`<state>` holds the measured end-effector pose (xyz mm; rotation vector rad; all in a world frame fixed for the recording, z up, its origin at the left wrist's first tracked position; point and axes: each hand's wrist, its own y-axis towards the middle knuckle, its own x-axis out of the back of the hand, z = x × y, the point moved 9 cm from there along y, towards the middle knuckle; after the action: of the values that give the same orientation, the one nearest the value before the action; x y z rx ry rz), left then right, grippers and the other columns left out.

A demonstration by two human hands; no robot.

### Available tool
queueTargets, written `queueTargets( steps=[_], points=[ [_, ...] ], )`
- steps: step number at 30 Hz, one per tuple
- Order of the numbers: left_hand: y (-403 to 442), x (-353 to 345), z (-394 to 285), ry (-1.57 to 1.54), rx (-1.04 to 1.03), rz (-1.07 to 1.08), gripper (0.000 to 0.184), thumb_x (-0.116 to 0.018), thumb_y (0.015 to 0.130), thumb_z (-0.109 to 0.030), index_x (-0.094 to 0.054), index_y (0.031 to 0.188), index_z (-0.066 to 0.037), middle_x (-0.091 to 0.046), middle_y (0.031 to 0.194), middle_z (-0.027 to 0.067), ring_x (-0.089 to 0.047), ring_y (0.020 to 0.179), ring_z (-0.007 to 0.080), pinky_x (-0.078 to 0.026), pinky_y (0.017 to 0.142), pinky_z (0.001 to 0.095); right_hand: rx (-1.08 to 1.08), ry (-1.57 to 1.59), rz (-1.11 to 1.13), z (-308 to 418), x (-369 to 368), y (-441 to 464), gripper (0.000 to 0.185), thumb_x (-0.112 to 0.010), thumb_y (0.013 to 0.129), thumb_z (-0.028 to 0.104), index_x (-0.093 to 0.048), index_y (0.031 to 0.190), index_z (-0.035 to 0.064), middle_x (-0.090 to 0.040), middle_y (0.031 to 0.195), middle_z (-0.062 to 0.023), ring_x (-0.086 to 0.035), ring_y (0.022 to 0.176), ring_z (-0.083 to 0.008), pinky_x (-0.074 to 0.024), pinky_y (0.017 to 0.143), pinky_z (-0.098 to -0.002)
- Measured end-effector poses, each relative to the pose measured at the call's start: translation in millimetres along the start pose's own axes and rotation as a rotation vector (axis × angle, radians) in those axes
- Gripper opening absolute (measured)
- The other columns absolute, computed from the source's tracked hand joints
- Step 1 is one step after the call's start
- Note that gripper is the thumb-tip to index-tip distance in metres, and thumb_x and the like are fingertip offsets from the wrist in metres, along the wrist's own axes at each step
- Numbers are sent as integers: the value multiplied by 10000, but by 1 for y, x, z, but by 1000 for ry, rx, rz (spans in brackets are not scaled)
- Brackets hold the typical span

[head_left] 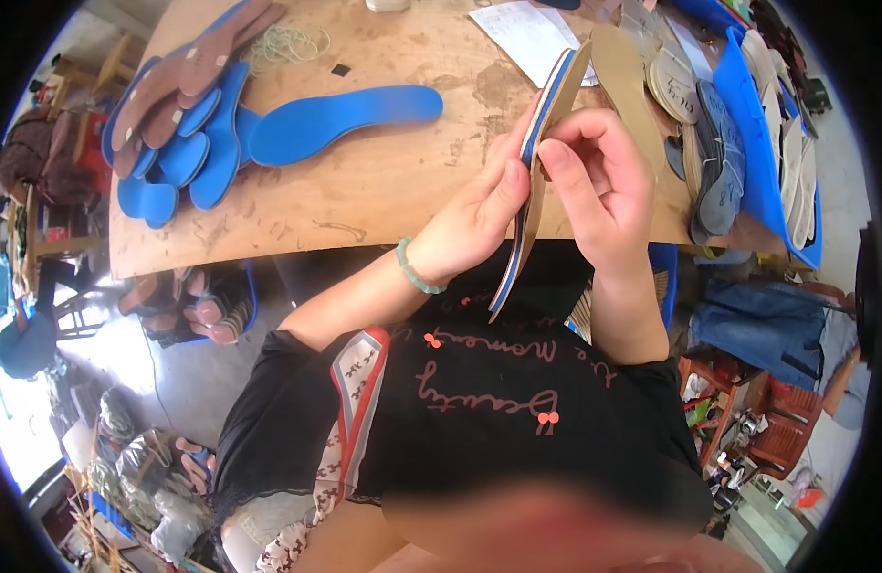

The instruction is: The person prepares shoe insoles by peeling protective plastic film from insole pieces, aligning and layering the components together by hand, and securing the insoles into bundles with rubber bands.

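My left hand (474,215), with a green bead bracelet at its wrist, is closed on a thin layered insole (535,158) seen edge-on. The insole stands nearly upright, with blue, white and tan layers along its edge. My right hand (603,181) is on the other side of it, fingers curled, thumb and fingertips close together at the insole's face. Whether a small piece lies between those fingertips is hidden. Behind the hands a tan insole shape (624,86) lies on the wooden table (365,205). A blue insole (341,119) lies flat to the left.
Blue and brown insoles (188,143) are heaped at the table's left. Near the back are a tangle of string (286,48) and white papers (527,38). On the right, bundled insoles (718,158) lie beside a blue tray (754,143) holding pale insoles.
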<state>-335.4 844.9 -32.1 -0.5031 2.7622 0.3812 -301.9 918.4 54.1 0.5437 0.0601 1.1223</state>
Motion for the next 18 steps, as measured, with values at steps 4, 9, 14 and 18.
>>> queueTargets(
  steps=[4,9,14,18],
  points=[
    [-1,0,-2,-19,0,-8,626,-284,1042,-417,-155,1521,-35,-228,1545,138,-181,1440,260,-154,1168,372,-36,65,-1,-4,-1,-1,137,-681,868,69,-587,929,-11,-624,823,-39,-609,736,-101,-486,688,-228],
    [-2,-1,-9,-101,-32,-30,679,-226,1022,-509,-203,1502,-30,-347,1462,131,-282,1388,230,-205,1148,354,75,51,120,4,-10,2,213,-711,844,57,-581,1000,-8,-622,884,-41,-615,806,-109,-498,737,-241],
    [1,6,-1,-67,-76,-32,872,-59,930,-675,-264,1466,-19,-405,1413,127,-357,1325,220,-241,1124,347,16,132,94,-4,-11,-1,254,-712,840,37,-582,1052,-18,-620,908,-44,-619,825,-114,-508,758,-249],
    [-5,-1,-8,-156,15,-93,1064,-20,807,-817,-313,1445,-18,-433,1386,108,-411,1266,205,-277,1100,339,-85,227,19,-7,-13,-5,267,-674,858,-3,-587,1109,-25,-615,899,-47,-618,830,-107,-507,748,-234]
  ],
)
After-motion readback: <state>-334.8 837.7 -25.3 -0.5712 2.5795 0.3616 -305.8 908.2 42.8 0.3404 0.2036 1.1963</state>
